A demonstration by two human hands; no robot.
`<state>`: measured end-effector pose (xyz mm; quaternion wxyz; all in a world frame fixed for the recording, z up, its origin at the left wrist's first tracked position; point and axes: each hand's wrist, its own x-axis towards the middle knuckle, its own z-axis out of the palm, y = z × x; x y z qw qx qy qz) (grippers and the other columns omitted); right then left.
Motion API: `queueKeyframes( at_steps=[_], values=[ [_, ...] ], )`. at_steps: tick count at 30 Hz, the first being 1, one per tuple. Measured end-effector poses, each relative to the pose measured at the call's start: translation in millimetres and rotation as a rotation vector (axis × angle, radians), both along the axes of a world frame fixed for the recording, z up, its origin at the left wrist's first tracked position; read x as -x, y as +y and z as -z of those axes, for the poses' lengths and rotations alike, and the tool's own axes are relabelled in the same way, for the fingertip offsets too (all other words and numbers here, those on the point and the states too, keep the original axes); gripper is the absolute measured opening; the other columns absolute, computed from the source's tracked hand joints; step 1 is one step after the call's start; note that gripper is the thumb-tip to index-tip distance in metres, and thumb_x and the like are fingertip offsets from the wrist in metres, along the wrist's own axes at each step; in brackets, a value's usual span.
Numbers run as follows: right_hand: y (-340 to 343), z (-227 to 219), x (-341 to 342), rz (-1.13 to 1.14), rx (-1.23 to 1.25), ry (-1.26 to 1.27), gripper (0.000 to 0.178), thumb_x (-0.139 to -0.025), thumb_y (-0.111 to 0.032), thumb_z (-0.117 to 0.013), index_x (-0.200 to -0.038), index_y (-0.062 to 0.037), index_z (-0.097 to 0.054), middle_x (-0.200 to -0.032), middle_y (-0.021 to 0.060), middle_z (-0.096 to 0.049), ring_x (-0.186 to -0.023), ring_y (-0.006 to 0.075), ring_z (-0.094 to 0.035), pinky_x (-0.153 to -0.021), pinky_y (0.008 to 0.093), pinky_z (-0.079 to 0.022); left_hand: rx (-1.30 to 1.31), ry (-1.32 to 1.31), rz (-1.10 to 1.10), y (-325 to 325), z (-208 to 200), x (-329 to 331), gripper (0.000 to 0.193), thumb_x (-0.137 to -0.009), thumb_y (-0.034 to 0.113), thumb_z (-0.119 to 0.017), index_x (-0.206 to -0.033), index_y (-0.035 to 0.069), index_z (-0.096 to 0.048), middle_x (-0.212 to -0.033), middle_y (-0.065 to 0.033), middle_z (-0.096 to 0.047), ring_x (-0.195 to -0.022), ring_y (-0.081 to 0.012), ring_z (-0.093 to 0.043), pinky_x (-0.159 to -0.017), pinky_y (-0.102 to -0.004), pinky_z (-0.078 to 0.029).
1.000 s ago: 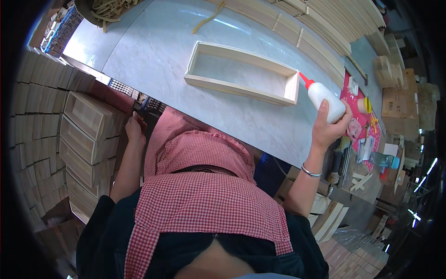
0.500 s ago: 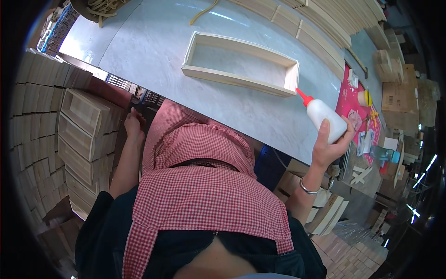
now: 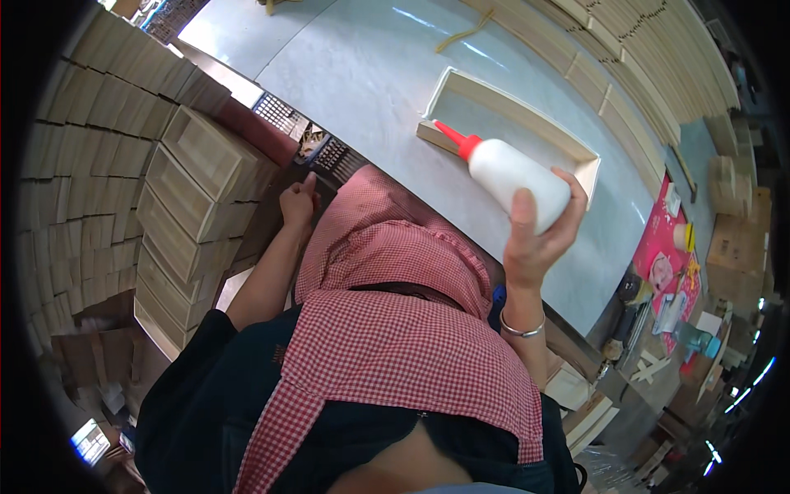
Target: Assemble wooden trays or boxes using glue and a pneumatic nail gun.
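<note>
My right hand (image 3: 539, 230) is wrapped round a white squeeze bottle (image 3: 517, 177) with a red pointed nozzle. The bottle lies nearly on its side, and the nozzle tip is at the near-left corner of a rectangular wooden frame (image 3: 514, 107). Whether the tip touches the wood, I cannot tell. The frame rests on the table (image 3: 362, 90), and the bottle hides much of its near side. My left hand (image 3: 299, 203) hangs below the table edge, near the stacked wooden boxes, loosely curled with one finger apart and nothing seen in it.
Wooden box frames (image 3: 193, 156) are stacked high at the left, beside the table. Rows of wooden strips (image 3: 625, 123) line the far right side. A yellowish strip (image 3: 465, 33) lies beyond the frame. A pink sheet (image 3: 658, 239) and a clear bottle (image 3: 695, 339) are at the right.
The bottle in my right hand has moved from the frame's near-right corner to its near-left corner and tilted flatter. My view has turned, shifting the table rightward; my left hand has curled more.
</note>
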<state>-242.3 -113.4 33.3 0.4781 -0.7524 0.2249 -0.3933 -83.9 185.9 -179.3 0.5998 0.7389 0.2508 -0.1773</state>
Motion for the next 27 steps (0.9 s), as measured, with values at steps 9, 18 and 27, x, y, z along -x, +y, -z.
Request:
queueKeyframes(
  at_steps=[9,18,27],
  values=[
    [4.0,-4.0,-9.3,-0.045,0.129,0.093,0.053,-0.085,-0.024,-0.074,-0.127,-0.0041,-0.047,-0.116,0.0141,-0.056,-0.095,0.0267,-0.060,-0.080,0.0346,-0.053,0.067,0.093,-0.074,33.8,38.6,8.6,0.026,-0.096,0.027,-0.067,-0.087,0.003,-0.061,-0.072,-0.0072,-0.062,-0.059,-0.0155,-0.057,-0.056,-0.0274,-0.047],
    [-21.1,-13.7,39.8,0.154,0.218,0.181,0.048,-0.087,-0.024,-0.072,-0.124,-0.0030,-0.050,-0.116,0.0136,-0.057,-0.098,0.0274,-0.060,-0.082,0.0354,-0.053,0.081,0.125,-0.009,15.9,33.3,5.0,0.026,-0.096,0.029,-0.066,-0.091,0.003,-0.064,-0.078,-0.0083,-0.064,-0.066,-0.0164,-0.058,-0.063,-0.0287,-0.048],
    [-51.3,-16.5,90.9,0.391,0.330,0.247,0.050,-0.084,-0.022,-0.074,-0.123,-0.0015,-0.051,-0.114,0.0147,-0.057,-0.095,0.0274,-0.060,-0.082,0.0374,-0.052,0.165,0.152,-0.019,25.8,46.2,-3.8,0.022,-0.097,0.025,-0.065,-0.092,0.004,-0.064,-0.073,-0.0078,-0.063,-0.061,-0.0163,-0.058,-0.059,-0.0284,-0.047]
  ],
)
